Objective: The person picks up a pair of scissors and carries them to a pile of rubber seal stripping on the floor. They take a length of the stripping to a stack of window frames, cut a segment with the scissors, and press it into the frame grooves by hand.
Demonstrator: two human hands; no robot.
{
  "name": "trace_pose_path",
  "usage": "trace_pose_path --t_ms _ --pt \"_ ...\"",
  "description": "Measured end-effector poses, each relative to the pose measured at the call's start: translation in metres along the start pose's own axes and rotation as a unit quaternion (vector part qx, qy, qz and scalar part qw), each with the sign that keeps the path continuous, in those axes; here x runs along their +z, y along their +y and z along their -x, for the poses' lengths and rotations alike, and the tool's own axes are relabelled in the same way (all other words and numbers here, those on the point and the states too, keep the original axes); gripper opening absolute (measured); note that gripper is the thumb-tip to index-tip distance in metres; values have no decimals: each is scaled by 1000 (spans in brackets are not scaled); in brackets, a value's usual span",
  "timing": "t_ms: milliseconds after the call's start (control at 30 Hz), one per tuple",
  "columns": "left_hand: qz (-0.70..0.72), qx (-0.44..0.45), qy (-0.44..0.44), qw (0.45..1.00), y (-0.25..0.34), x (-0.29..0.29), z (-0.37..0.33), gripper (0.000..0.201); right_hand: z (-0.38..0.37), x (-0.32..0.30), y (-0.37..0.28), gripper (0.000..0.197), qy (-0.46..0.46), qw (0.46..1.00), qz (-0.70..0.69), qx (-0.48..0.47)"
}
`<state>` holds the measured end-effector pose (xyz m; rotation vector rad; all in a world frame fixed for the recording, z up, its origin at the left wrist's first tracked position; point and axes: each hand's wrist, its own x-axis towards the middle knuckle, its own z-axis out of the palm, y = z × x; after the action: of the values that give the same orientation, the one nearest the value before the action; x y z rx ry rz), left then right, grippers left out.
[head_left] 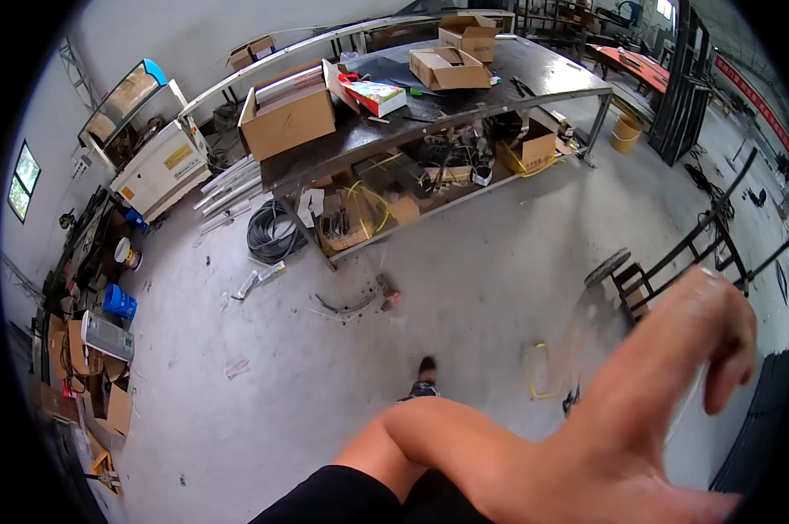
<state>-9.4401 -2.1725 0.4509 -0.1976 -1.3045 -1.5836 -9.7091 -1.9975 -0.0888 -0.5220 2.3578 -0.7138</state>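
one left hand (600, 437) is stretched out empty, fingers curled, thumb apart. a wheeled cart (632, 281) is left untouched beyond it; no handling seems begun or finished.

Yel loop (545, 396), blk sleeve (338, 499), blu bkt (120, 302)

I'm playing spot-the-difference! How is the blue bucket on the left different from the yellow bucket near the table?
The blue bucket is bright blue with pale markings; the yellow bucket is a dull, brownish yellow.
The blue bucket is near the cardboard boxes on the left; the yellow bucket is by the right end of the table.
Both are round and on the floor.
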Motion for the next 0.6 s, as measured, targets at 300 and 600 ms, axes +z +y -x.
trace_pose_path --t_ms 300,600 --pt "38 50 -95 993 -138 -57 -162 52 -160 -9 -102 47 57 983 173 17" --pt "141 -80 -86 983 -320 -138 -355 47 -220 30 -72 35 -73 946 231 213"
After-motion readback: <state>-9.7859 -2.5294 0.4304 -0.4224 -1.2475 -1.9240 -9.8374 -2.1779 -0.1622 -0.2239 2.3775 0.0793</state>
